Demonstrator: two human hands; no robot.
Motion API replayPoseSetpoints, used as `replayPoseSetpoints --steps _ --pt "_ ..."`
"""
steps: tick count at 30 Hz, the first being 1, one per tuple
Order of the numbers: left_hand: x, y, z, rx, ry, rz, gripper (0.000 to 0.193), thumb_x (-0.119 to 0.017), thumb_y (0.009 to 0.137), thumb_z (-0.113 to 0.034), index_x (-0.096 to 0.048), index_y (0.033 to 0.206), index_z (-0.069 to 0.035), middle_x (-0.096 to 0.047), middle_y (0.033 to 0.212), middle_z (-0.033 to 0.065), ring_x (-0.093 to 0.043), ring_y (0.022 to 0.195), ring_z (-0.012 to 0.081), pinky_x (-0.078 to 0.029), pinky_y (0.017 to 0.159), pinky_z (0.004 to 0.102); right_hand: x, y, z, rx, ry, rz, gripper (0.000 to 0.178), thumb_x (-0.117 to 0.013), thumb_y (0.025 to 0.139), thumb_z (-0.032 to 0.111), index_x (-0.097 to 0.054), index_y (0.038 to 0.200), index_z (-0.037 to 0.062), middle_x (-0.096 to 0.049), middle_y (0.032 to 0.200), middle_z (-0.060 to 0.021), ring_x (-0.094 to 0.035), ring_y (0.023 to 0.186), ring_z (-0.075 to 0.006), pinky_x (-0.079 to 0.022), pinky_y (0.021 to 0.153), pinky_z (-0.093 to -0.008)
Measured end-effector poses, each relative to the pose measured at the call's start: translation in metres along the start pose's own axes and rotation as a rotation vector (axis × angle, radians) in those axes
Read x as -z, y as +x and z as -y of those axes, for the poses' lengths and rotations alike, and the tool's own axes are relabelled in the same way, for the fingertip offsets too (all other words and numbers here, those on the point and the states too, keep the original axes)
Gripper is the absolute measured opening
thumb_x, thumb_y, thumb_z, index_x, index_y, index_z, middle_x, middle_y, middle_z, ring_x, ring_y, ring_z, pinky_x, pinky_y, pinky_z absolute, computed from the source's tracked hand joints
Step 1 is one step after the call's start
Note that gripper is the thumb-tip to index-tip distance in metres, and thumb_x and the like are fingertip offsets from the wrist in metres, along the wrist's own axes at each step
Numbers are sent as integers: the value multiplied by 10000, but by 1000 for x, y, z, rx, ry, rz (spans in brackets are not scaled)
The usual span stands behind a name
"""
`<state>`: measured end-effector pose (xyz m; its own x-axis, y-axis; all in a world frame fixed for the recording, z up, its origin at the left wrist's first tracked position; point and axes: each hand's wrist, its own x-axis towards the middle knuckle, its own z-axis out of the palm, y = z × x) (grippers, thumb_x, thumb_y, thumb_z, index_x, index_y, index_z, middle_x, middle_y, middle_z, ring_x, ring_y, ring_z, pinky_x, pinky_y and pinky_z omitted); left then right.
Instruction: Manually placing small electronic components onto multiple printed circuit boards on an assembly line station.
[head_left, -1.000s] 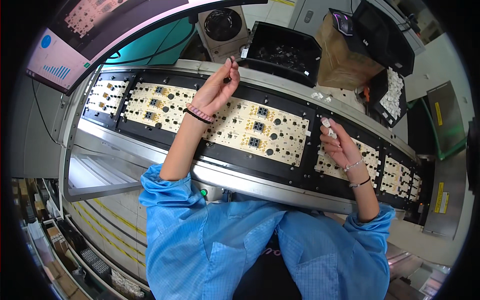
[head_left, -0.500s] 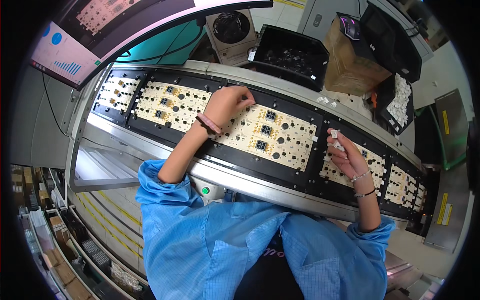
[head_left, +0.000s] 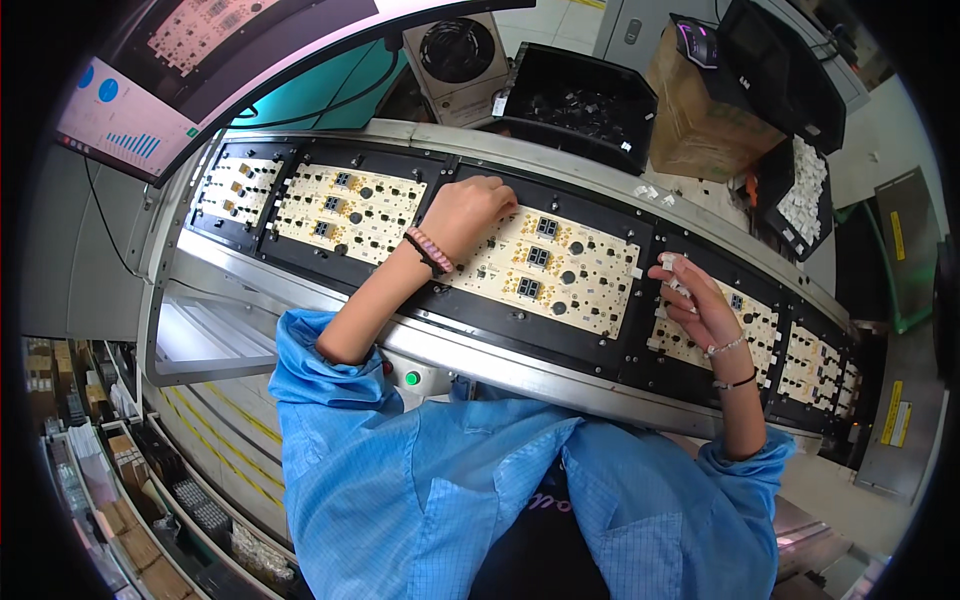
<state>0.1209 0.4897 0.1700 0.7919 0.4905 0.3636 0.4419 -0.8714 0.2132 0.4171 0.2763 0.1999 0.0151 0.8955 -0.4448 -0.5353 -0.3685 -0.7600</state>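
My left hand (head_left: 468,217) reaches over the upper left part of a cream circuit board (head_left: 590,295) in a black carrier frame. Its fingers are bent together at the board's far edge, and the back of the hand hides whatever they pinch. Dark square display parts (head_left: 538,258) and round black parts stand on this board. To the right, my right hand (head_left: 704,308) is raised palm up with fingers curled, holding several small white connectors (head_left: 676,284). One of them sits at the fingertips. Below this hand lies another cream board (head_left: 680,345), partly covered by it.
More boards (head_left: 350,210) lie along the metal-railed line (head_left: 480,345). Behind it stand a black bin of dark parts (head_left: 575,105), a cardboard box (head_left: 700,120) and a tray of white parts (head_left: 803,195). Loose white pieces (head_left: 655,194) lie near the far rail. A monitor (head_left: 130,110) overhangs the upper left.
The left hand has turned, and its fingers have drawn closer together at the board's far edge. The right hand keeps its hold on the white connectors. The whole view has shifted slightly.
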Motion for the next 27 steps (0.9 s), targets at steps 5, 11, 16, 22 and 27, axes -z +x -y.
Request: replayPoseSetpoints --steps 5,11,16,22,27 --pt "-2 5 24 319 -1365 -71 183 -554 990 -172 -654 1070 -40 -611 806 -9 -521 650 89 -407 533 248 21 6 -11 1 -276 62 216 -580 987 221 -568 1144 73 -587 903 -23 -359 577 -1 -269 437 -166" --pt "-1 3 35 609 -2604 -26 381 -422 1007 -4 -399 1386 26 -528 1300 150 -590 1007 143 -500 742 225 -10 5 -22 470 -1258 -105 145 -718 875 162 -620 947 84 -481 727 33 -513 655 -102 -434 594 -264" --pt "-2 8 26 762 -2511 -145 418 -349 1011 60 -315 1427 32 -317 1521 224 -542 1237 230 -538 914 268 -15 2 -32 531 -1558 -200 144 -704 849 153 -594 929 107 -543 784 -18 -595 651 -187 -472 572 -306" --pt "-14 3 31 694 -2604 -150 307 -425 1030 -29 -427 1331 31 -407 1468 191 -598 1114 177 -571 829 239 -14 3 -38 627 -1735 -227 157 -697 847 136 -577 946 115 -556 832 -27 -610 674 -207 -477 580 -323" --pt "-14 3 30 614 -2553 -209 238 -530 1004 -77 -535 1221 20 -567 1266 141 -613 1008 155 -569 796 209 -16 12 -35 637 -1788 -191 159 -700 838 149 -561 903 111 -555 864 -30 -620 709 -234 -487 594 -338"
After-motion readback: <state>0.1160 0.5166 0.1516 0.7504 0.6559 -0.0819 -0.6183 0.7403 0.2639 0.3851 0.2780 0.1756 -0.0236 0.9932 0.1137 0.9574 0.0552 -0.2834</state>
